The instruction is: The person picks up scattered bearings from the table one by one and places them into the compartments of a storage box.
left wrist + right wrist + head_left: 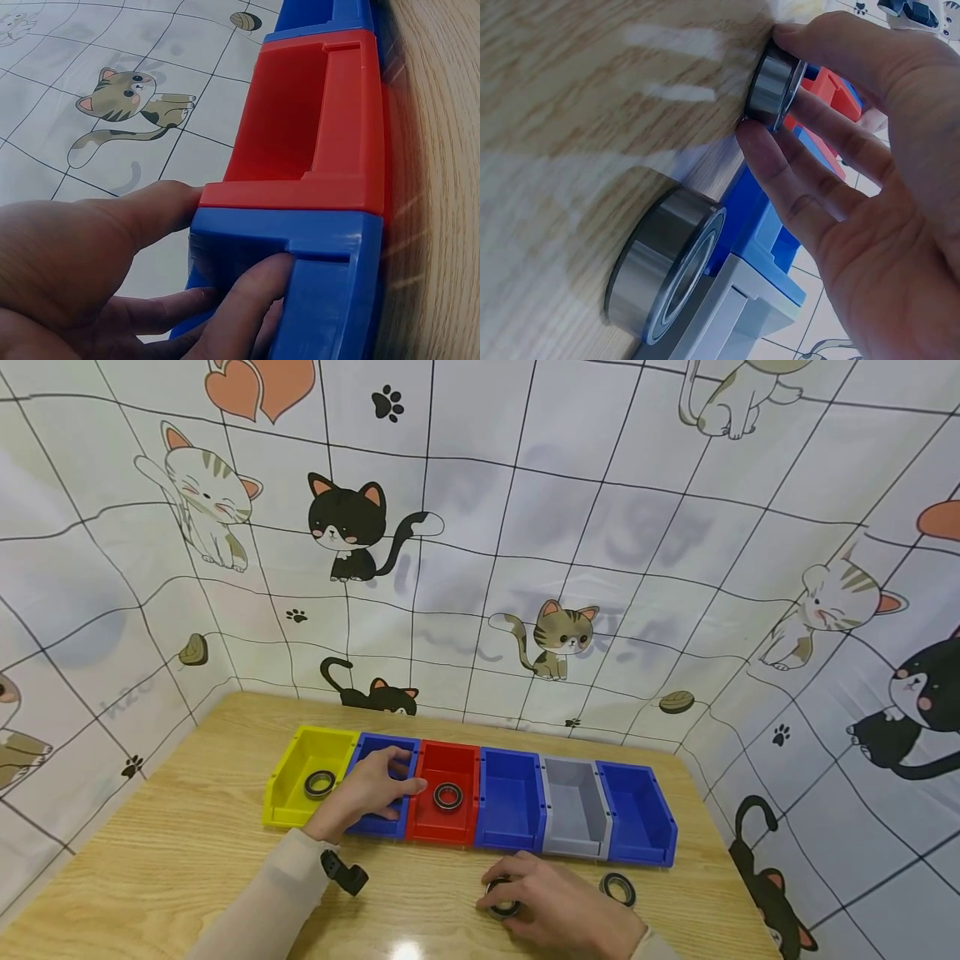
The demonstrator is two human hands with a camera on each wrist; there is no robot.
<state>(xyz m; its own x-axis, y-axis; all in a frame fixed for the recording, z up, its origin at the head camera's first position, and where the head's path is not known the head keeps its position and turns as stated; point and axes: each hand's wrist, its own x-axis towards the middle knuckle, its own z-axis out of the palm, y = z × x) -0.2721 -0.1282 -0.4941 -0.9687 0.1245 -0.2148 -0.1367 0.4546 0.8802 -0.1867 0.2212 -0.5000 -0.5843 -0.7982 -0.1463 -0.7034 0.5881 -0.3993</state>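
My left hand [377, 785] reaches into the blue bin [322, 300] between the yellow and red ones. Its fingers dip inside, and the thumb lies toward the red bin [422, 829]. No object shows in that hand, though part of the bin's inside is hidden. On the table, my right hand [551, 897] pinches a bearing [772, 85], a metal ring, between thumb and fingertips. Another bearing [618, 889] lies on the table to the right of that hand. One bearing [447, 797] sits in the red bin and one [319, 785] in the yellow bin [285, 817].
The bins stand side by side in a row on the wooden table [187, 852]. To the right of the red one are a blue bin [508, 837], a grey bin [573, 843] and another blue bin [641, 852]. A cat-print sheet [465, 527] hangs behind.
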